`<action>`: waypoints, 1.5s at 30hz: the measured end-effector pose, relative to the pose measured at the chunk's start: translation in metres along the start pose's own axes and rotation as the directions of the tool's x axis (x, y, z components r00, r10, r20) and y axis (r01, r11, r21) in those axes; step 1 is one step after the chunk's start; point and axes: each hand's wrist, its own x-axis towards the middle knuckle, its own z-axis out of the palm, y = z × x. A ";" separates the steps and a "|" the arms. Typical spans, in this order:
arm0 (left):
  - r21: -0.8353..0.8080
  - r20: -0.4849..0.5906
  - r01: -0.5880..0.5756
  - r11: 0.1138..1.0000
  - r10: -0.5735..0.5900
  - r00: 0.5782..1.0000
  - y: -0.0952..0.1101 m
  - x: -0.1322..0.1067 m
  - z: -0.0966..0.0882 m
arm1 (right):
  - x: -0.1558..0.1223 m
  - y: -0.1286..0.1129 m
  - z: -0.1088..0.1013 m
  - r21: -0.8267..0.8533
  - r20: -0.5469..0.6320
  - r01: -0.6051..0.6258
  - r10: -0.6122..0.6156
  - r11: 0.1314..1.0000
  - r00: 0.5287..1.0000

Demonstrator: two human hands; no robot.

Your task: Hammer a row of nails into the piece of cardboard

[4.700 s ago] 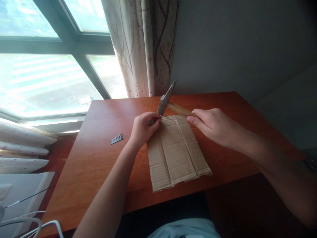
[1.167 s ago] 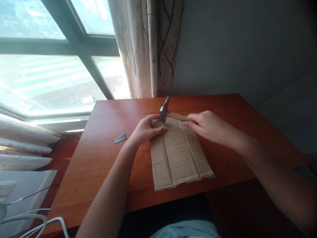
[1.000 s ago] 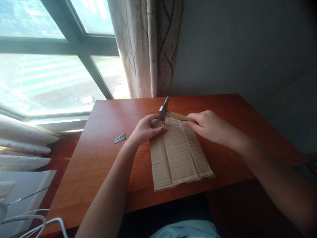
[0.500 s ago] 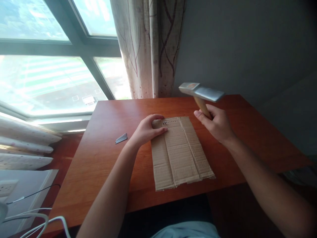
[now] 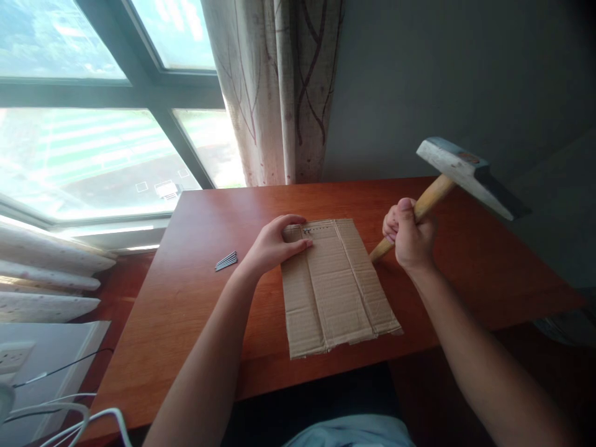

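A hammer (image 5: 456, 158) with a wooden handle is raised over the right part of the table, and my right hand (image 5: 412, 236) is closed round its handle. The metal head points up and to the right, and the handle's end sticks out below my fist. My left hand (image 5: 279, 242) holds the upper left corner of a flat piece of corrugated cardboard (image 5: 339, 285), thumb on top and the other fingers at the far edge. Between thumb and fingers a row of small dark marks (image 5: 316, 230) shows on the cardboard; I cannot tell whether they are holes or nail heads.
Several nails (image 5: 226, 261) lie together on the wooden table (image 5: 186, 323), left of my left hand. Behind the table are a window (image 5: 84, 155), a curtain (image 5: 265, 93) and a grey wall (image 5: 395, 93). White cables (image 5: 84, 413) hang by a socket at lower left.
My right hand has turned the hammer, and its head has swung up and to the right, away from the cardboard. My left hand keeps its place on the cardboard.
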 end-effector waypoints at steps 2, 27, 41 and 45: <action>0.003 0.001 0.005 1.000 -0.005 1.000 -0.001 0.000 0.000 | 0.000 0.003 -0.001 -0.024 -0.016 0.009 -0.009 1.000 1.000; 0.210 -0.372 0.193 0.958 -0.104 0.922 -0.031 -0.032 -0.063 | 0.004 0.001 -0.009 -0.001 0.069 -0.050 0.050 0.999 0.996; 0.897 -0.223 0.251 0.365 -0.117 0.968 -0.039 -0.096 -0.067 | 0.011 0.006 -0.012 -0.051 -0.026 -0.046 0.045 0.998 0.999; 0.916 -0.191 0.226 0.332 -0.136 0.972 -0.040 -0.096 -0.068 | 0.008 0.005 -0.010 -0.020 -0.016 -0.049 0.048 0.999 0.999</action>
